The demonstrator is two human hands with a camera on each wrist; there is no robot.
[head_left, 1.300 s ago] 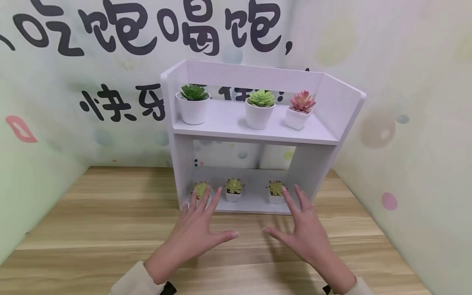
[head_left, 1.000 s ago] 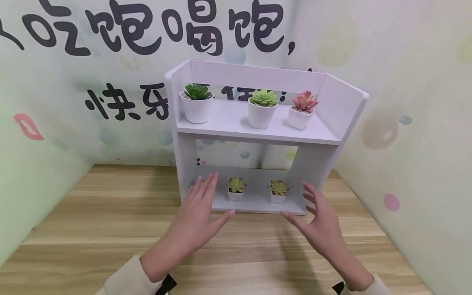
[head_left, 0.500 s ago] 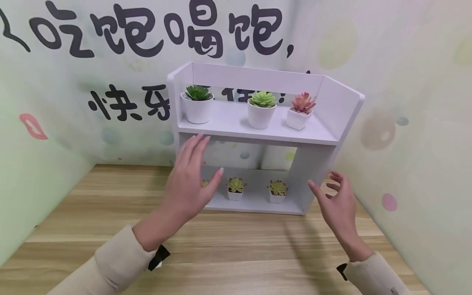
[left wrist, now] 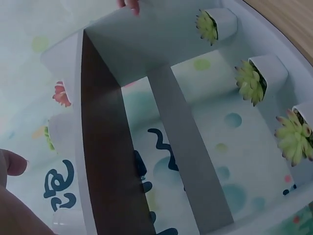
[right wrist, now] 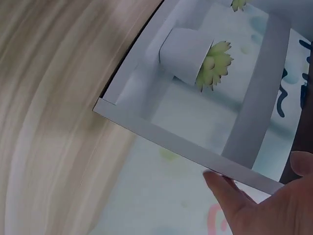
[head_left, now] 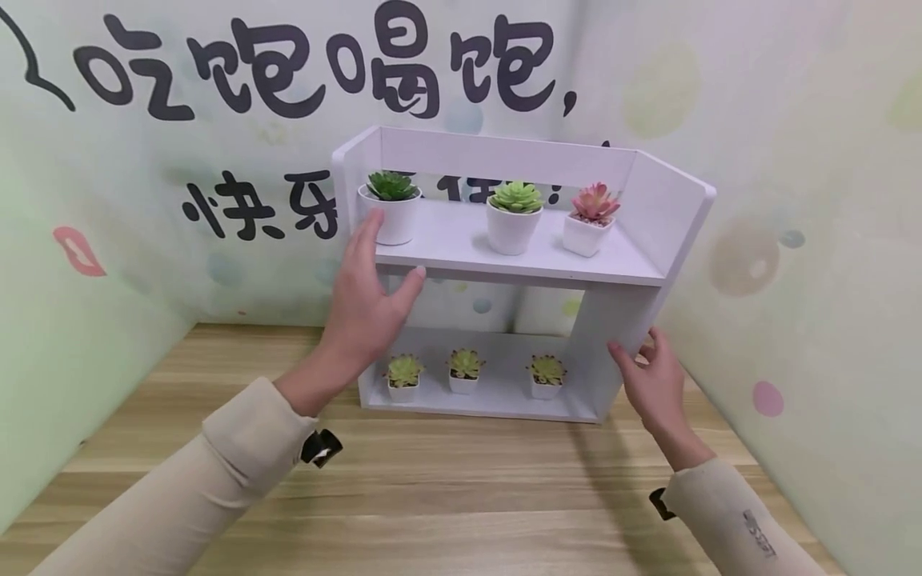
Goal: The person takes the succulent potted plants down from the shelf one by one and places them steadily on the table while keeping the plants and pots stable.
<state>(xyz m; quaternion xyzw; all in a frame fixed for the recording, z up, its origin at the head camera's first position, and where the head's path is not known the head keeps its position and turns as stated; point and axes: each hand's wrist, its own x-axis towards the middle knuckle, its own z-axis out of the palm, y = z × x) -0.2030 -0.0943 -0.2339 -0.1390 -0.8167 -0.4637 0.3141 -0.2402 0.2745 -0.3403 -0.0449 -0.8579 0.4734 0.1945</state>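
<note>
A white two-tier shelf (head_left: 504, 268) stands on the wooden table. My left hand (head_left: 363, 300) is raised at its left side, fingers extended and thumb apart; its fingertips overlap the white pot with the dark green succulent (head_left: 392, 212), and contact cannot be told. In the left wrist view, part of this hand (left wrist: 17, 196) shows beside the upper board. My right hand (head_left: 659, 392) grips the shelf's right side panel (head_left: 612, 328), thumb at the front and fingers around the outer side. The right wrist view shows that hand (right wrist: 269, 205) at the panel's edge.
On the upper tier are a light green succulent (head_left: 515, 216) and a pink one (head_left: 589, 220). Three small yellow-green succulents, including the middle one (head_left: 464, 370), stand on the lower tier. Printed walls rise behind and beside the table (head_left: 461, 488).
My left hand has risen from the lower tier to the upper tier's left end. My right hand has moved outward from the lower tier to the right side panel. The pots keep their places.
</note>
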